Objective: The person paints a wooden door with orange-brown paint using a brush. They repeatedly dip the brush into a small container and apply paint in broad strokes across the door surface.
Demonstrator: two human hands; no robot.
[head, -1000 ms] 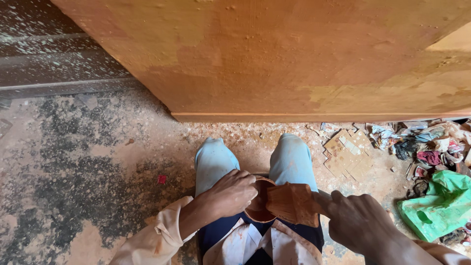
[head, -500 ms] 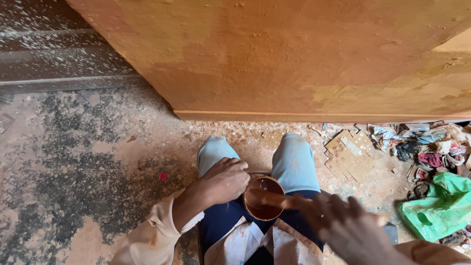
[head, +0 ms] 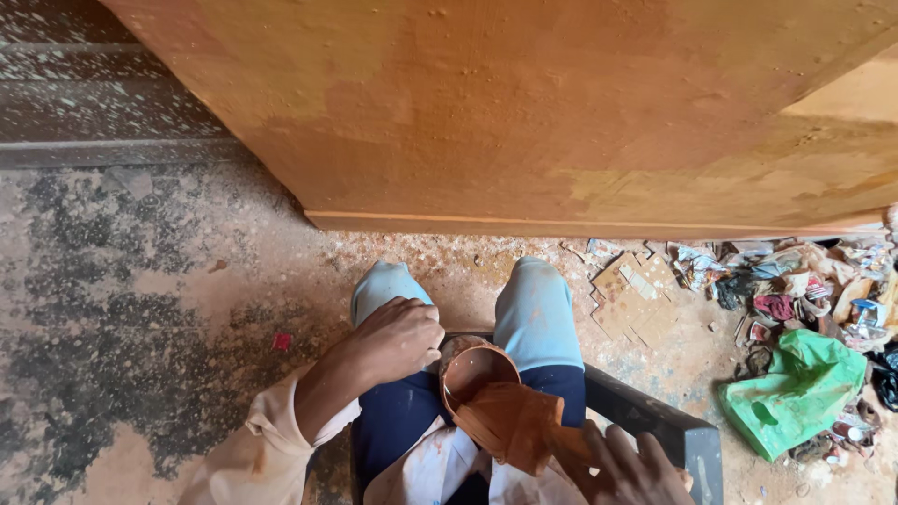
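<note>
Left hand (head: 398, 339) curled tight on the rim of a small round container (head: 475, 370) of reddish-brown liquid, sitting in the lap between the knees. Just right and nearer: stained brown cloth (head: 513, 423) draped over the container's near edge, gripped by the right hand (head: 629, 469), fingers closed on it. Orange-stained wooden panel (head: 524, 112) at the far side. Green plastic bag (head: 795, 391) among the litter, far right on the floor.
</note>
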